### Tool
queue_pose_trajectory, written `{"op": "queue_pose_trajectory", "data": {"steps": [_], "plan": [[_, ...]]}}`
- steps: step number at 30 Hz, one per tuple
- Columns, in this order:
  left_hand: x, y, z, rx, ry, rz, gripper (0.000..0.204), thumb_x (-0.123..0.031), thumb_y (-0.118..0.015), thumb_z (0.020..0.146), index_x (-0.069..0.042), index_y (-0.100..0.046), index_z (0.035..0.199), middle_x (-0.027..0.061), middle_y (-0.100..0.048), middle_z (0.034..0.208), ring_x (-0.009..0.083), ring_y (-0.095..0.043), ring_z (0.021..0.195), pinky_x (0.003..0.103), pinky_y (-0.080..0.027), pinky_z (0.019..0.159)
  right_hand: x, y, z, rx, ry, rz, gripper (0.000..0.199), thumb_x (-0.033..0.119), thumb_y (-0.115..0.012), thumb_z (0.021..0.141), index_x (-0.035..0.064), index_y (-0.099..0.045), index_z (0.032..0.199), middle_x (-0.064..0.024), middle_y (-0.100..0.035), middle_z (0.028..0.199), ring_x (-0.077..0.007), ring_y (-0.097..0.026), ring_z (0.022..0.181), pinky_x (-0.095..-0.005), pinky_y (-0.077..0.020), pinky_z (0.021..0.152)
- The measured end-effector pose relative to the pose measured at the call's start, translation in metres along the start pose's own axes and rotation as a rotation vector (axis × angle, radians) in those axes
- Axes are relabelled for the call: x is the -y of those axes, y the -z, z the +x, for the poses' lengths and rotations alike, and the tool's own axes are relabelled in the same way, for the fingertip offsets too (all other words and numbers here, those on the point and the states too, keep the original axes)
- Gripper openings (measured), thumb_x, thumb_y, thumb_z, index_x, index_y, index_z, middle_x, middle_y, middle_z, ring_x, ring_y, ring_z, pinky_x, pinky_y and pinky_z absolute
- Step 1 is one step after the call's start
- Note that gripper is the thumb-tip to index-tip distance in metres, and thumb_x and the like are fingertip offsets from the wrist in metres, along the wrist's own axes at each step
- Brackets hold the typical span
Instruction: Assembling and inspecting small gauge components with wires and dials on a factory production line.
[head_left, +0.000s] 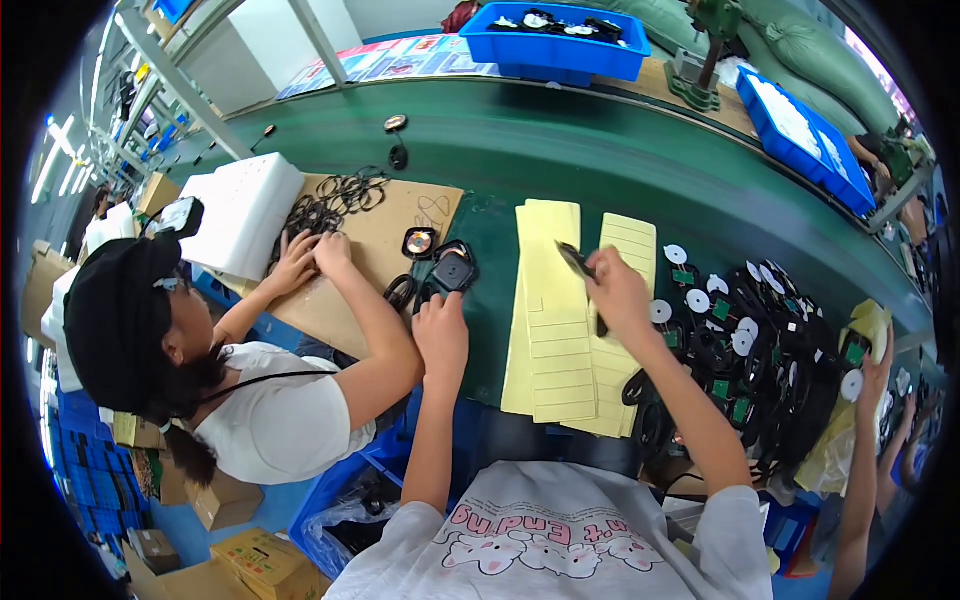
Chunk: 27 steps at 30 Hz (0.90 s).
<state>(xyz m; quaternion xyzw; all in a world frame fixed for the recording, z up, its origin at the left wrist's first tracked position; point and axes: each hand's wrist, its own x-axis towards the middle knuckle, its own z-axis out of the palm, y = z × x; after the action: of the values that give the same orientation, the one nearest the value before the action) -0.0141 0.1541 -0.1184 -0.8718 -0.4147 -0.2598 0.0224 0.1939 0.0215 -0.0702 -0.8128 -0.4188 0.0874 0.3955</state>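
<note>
My left hand [442, 335] is at the near edge of a black rounded-square device [453, 270] on the green work surface. Its fingertips are bent down against the device and its black cable; whether they grip it is unclear. Beside that lies another black square housing [419, 242] with a shiny copper-coloured round inside. Over the yellow paper sheets [562, 340], my right hand [620, 290] pinches a thin, dark, flat piece [575, 262], slightly blurred. Something black, perhaps a cable, shows below that hand. Printed lines cross the sheets, which lie in overlapping strips.
At right lies a heap of black cables with white discs and green circuit boards [740, 330]. A co-worker [270, 400] sits at left, hands on cardboard [400, 215] near black rings. Another person's hand [875, 365] is far right. Blue bins [555, 50] stand beyond the green belt [560, 130].
</note>
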Motion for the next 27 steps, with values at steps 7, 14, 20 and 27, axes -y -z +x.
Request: {"op": "queue_pose_trajectory", "data": {"steps": [7, 14, 20, 27], "plan": [[0.001, -0.007, -0.008, 0.049, 0.039, 0.106, 0.017, -0.011, -0.059, 0.076, -0.009, -0.061, 0.093, 0.0087, -0.052, 0.078, 0.0267, -0.052, 0.069, 0.039, -0.043, 0.063, 0.062, -0.119, 0.027, -0.109, 0.332, -0.378, 0.021, 0.007, -0.049, 0.079, 0.0019, -0.041, 0.097, -0.0155, -0.053, 0.075, -0.0343, -0.057, 0.052, -0.0423, -0.0479, 0.047], [-0.001, 0.008, -0.012, -0.185, -0.122, 0.115, 0.026, -0.014, -0.057, 0.083, -0.006, -0.059, 0.107, 0.0128, -0.059, 0.095, 0.0299, -0.059, 0.088, 0.039, -0.046, 0.076, 0.046, -0.141, 0.017, -0.035, 0.213, -0.264, 0.019, 0.006, -0.054, 0.074, 0.0058, -0.042, 0.090, -0.0111, -0.055, 0.074, -0.0300, -0.059, 0.058, -0.0370, -0.0460, 0.048], [-0.041, 0.063, -0.011, 0.063, 0.539, -1.133, 0.035, -0.025, -0.046, 0.093, -0.001, -0.051, 0.118, 0.0151, -0.058, 0.106, 0.0297, -0.058, 0.097, 0.035, -0.047, 0.082, 0.072, -0.075, -0.030, -0.187, 0.464, -0.111, 0.022, 0.007, -0.062, 0.069, 0.0079, -0.047, 0.085, -0.0043, -0.050, 0.072, -0.0207, -0.047, 0.049, -0.0295, -0.0390, 0.044], [-0.064, 0.095, -0.007, 0.604, 0.720, -2.295, 0.054, -0.043, -0.027, 0.096, 0.000, -0.041, 0.127, 0.0165, -0.057, 0.104, 0.0259, -0.058, 0.090, 0.034, -0.049, 0.077, 0.106, 0.020, -0.089, 0.156, 0.460, -0.137, 0.020, 0.005, -0.065, 0.067, 0.0077, -0.054, 0.083, -0.0018, -0.051, 0.078, -0.0157, -0.049, 0.054, -0.0266, -0.0381, 0.045]]}}
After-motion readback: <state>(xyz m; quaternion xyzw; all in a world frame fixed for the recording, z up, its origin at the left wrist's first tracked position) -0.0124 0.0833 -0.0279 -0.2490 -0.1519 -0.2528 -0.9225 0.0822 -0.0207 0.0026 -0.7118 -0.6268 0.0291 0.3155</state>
